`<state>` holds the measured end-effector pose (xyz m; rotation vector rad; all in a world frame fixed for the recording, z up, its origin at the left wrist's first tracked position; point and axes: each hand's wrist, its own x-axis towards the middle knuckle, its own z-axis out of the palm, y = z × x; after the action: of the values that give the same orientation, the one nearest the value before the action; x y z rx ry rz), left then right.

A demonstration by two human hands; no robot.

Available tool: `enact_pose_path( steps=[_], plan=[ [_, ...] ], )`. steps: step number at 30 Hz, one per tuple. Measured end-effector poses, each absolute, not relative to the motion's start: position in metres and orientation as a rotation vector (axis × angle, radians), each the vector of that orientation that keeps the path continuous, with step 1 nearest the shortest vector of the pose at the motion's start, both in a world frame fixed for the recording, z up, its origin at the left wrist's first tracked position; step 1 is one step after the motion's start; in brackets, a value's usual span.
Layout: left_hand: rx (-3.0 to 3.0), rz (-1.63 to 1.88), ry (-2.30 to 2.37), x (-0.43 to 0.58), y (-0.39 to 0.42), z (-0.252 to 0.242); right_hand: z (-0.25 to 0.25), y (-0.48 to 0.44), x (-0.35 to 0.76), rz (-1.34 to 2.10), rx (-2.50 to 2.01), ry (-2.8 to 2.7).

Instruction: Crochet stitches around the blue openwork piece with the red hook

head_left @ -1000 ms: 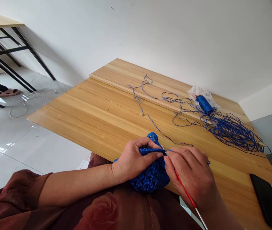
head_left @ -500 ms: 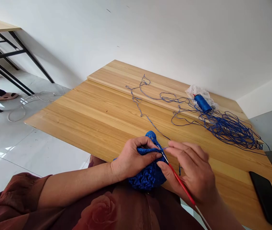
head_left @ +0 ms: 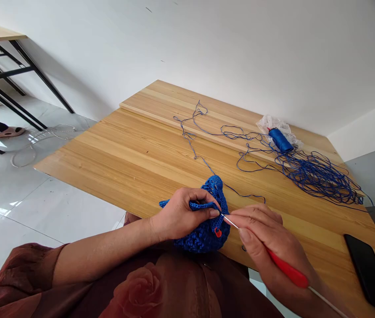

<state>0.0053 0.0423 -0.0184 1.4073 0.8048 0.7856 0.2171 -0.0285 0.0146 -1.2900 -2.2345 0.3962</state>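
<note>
Head view, we see left hand (head_left: 182, 214) pinching blue crochet (head_left: 202, 240), right hand (head_left: 267, 238) pinching red hook (head_left: 286, 272), tangled yarn (head_left: 320, 176) on desk (head_left: 108, 150)

Behind the crochet piece (head_left: 204, 238), a spool (head_left: 280, 141) sits on a plastic bag (head_left: 268, 123), a phone (head_left: 371, 274) off to the right.

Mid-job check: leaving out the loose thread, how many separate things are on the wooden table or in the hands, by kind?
Blue crocheted piece: 1
Red-handled crochet hook: 1
Small red tag: 1
Blue thread spool: 1
Clear plastic bag: 1
Black phone: 1
Total: 6
</note>
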Motion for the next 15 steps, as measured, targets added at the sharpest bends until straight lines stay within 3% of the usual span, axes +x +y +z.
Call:
enact_pose_path(
  steps=[5, 9, 12, 15],
  plan=[
    [0.947, 0.594, 0.696, 0.003, 0.043, -0.017, 0.019, -0.023, 0.230, 0.907, -1.199, -2.071],
    [0.716, 0.517, 0.641, 0.006, 0.040, -0.019, 0.007, -0.018, 0.228, 1.125, -1.062, -1.901],
    [0.657, 0.492, 0.620, 0.009, 0.040, -0.022, -0.006, -0.015, 0.219, 1.060, -1.020, -1.817],
    [0.582, 0.550, 0.623, 0.012, 0.039, -0.025, -0.013, -0.015, 0.213, 0.646, -1.069, -1.977]
  ],
)
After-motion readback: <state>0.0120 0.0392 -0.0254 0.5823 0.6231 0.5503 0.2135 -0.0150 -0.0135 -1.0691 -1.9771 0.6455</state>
